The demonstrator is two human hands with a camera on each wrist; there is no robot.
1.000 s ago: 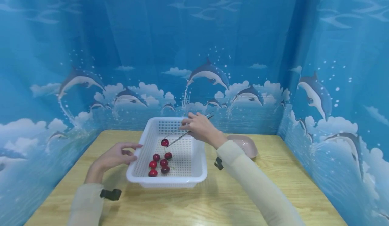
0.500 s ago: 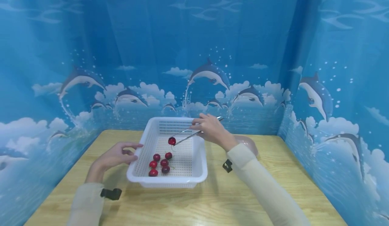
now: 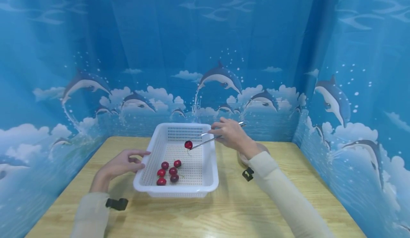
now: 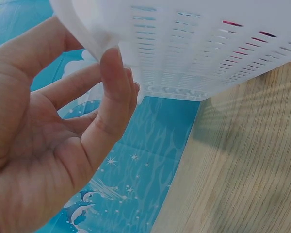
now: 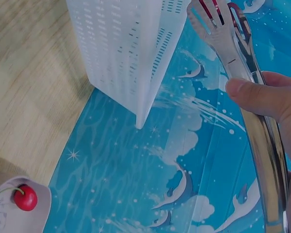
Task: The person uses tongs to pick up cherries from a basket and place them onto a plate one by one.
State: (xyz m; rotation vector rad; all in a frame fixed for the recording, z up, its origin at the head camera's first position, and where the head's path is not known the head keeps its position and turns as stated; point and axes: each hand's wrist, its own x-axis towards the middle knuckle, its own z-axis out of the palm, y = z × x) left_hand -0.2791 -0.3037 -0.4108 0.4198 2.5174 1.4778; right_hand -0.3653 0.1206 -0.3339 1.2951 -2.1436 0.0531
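Observation:
My right hand (image 3: 231, 134) grips a pair of metal tongs (image 5: 259, 141) between thumb and fingers. A dark red cherry (image 3: 188, 144) with a stem hangs at their slotted tips, over the right half of a white plastic basket (image 3: 209, 174). On the basket floor, towards the front left, lie several more red cherries (image 3: 173, 171). My left hand (image 3: 123, 165) is at the basket's left rim; in the left wrist view its thumb and fingers pinch the rim edge.
Behind my right wrist stands a pinkish bowl (image 3: 241, 158), mostly hidden in the head view. The right wrist view shows one cherry (image 5: 25, 197) inside it. A wooden table (image 3: 179, 216) carries everything, with a blue dolphin-print curtain (image 3: 205, 53) around its back and sides.
My right hand has moved right, carrying the tongs and the cherry from the basket's middle towards its right wall. My left hand and the basket have stayed in place.

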